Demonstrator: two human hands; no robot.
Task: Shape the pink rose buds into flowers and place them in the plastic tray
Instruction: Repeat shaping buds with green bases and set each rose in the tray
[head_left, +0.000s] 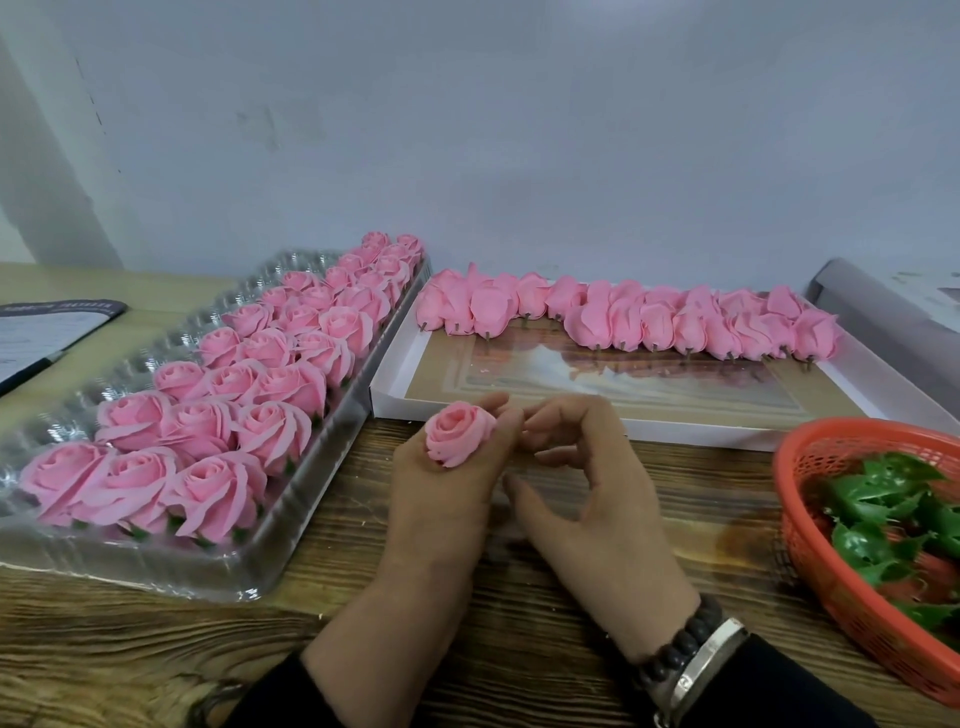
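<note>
Wooden table (156, 649) — plastic tray (291, 525), white box (701, 434), red basket (810, 545).

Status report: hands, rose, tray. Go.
Left hand holds shaped rose. Right hand empty beside it, fingers loosely curled. Plastic tray partly filled. Path to tray unobstructed.

One head-worn wide-angle view looks forward and down, close over the wooden table (519, 649), toward the wall (519, 130).

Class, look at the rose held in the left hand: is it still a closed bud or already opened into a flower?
Opened. The rose gripped by the left hand shows petals spiralling outward, like those in the plastic tray.
</note>
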